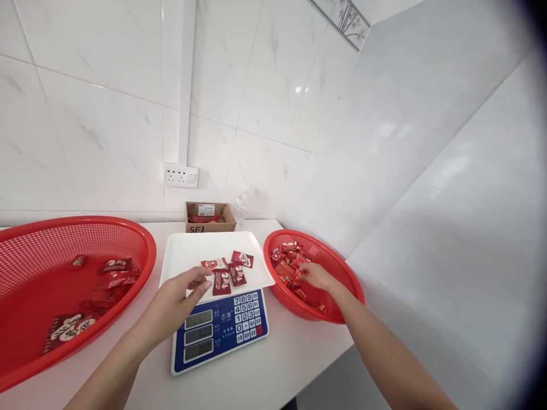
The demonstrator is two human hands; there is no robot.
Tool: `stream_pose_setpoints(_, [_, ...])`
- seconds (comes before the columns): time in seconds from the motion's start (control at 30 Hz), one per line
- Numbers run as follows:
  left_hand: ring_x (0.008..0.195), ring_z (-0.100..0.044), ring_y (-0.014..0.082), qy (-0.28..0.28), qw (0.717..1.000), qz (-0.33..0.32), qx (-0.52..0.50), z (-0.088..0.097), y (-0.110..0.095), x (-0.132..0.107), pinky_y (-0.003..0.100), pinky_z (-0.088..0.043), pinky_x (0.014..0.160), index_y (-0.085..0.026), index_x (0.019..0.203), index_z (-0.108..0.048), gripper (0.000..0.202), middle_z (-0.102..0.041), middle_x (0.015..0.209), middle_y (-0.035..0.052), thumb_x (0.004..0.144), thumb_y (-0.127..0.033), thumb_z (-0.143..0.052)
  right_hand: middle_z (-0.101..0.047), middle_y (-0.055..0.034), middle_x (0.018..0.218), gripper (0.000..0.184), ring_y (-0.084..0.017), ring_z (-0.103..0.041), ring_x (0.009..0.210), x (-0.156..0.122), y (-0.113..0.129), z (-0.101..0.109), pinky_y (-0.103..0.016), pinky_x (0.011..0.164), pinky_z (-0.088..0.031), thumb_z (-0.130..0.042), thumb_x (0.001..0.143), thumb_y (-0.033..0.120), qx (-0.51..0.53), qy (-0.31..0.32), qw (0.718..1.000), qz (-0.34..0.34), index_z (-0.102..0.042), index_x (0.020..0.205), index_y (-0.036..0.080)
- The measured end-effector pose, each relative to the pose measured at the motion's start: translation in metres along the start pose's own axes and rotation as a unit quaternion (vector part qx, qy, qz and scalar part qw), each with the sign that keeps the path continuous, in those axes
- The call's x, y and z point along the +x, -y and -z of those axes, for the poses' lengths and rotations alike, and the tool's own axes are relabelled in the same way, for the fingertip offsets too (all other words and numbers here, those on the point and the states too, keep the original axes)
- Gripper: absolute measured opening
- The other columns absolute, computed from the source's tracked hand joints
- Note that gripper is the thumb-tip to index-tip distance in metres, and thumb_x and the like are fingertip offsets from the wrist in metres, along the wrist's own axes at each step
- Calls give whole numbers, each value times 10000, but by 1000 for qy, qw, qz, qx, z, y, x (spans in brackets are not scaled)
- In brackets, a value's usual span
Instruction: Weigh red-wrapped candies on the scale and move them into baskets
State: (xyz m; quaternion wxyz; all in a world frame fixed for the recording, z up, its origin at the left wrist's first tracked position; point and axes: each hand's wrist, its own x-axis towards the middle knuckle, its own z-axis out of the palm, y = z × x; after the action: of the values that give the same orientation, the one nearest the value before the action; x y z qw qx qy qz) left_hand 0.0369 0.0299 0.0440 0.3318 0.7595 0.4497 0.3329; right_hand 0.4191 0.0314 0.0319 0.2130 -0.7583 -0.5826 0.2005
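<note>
My left hand (188,293) hovers at the left front edge of the white weighing tray (183,250), thumb and fingers apart and curved, with nothing between them. Several small red and white snack packets (222,282) lie on the tray just right of its fingertips. My right hand (316,275) reaches into the smaller red basket (355,285), its fingers bent onto a small red packet (298,275) among the others there; the fingertips are partly hidden. Under the tray is a blue digital scale (220,333) with a keypad and display windows.
To the left stands a large red perforated basket (145,250) holding several dark red packets (117,279). A small open cardboard box (211,226) with red packets sits by the tiled wall, below a socket (182,175). The white table (282,353) ends at the front right; a grey panel (419,239) closes the right side.
</note>
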Motion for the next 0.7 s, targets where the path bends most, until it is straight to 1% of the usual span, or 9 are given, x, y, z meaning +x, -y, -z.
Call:
stream_pose_setpoints(0.07, [869,-643,206,1,1000,-3,-2,0,-1,0,270,-501,695,-257,958,-598,301,-698,910,21,834,-479,-438,-589,1,673,136,-150,-542,638,0,21,5,-294,621,-416,-542,769,236,11,-29,999,32,-552,639,196])
stream_pose_setpoints(0.17, [862,-640,201,6,1000,-11,-2,0,-1,-1,270,-497,685,-259,959,-594,287,-694,908,16,848,-464,-425,-615,-5,791,179,-162,-557,740,-2,64,1,-294,672,-413,-447,823,318,31,-36,994,98,-575,774,203])
stream_pose_setpoints(0.23, [862,-635,200,10,1000,-14,2,1,-1,-1,277,-494,690,-259,970,-585,287,-688,910,17,858,-461,-413,-630,-5,829,199,-156,-562,779,-3,94,-12,-281,692,-414,-450,825,335,46,-9,989,142,-594,819,197])
stream_pose_setpoints(0.3, [863,-633,201,10,1000,-15,6,2,-1,-2,286,-493,696,-256,980,-577,289,-685,912,22,862,-460,-410,-638,-5,803,205,-148,-561,744,-2,121,-30,-270,662,-414,-478,814,338,52,25,984,171,-614,811,184])
stream_pose_setpoints(0.4, [865,-633,206,2,1000,-22,3,5,-1,-3,298,-497,712,-252,982,-574,286,-684,909,32,862,-454,-411,-650,-3,767,180,-141,-569,701,3,150,-58,-265,639,-429,-521,796,321,57,58,979,187,-633,780,181])
stream_pose_setpoints(0.47, [865,-633,206,-3,1000,-29,-6,7,-2,-4,304,-499,722,-251,986,-575,286,-684,910,34,862,-450,-412,-667,-14,819,147,-151,-586,749,7,160,-71,-282,688,-445,-544,786,295,60,55,979,188,-642,791,185])
stream_pose_setpoints(0.53, [874,-632,204,-8,999,-33,-14,9,-2,-4,301,-500,726,-250,997,-578,290,-684,923,34,862,-449,-417,-672,-29,907,132,-165,-594,833,11,164,-77,-306,763,-449,-549,785,260,64,39,979,187,-645,842,192])
stream_pose_setpoints(0.63, [885,-634,195,-17,999,-30,-21,11,-4,-4,279,-500,726,-248,990,-587,285,-688,940,27,860,-448,-430,-661,-44,1001,177,-179,-590,924,10,160,-74,-328,837,-440,-534,794,246,70,21,979,190,-636,930,197])
stream_pose_setpoints(0.7, [875,-637,188,-19,999,-32,-23,12,-5,-4,267,-499,721,-250,974,-590,275,-691,933,18,860,-446,-433,-658,-49,1013,199,-185,-591,932,5,155,-69,-336,843,-442,-527,801,265,72,18,978,193,-630,956,197])
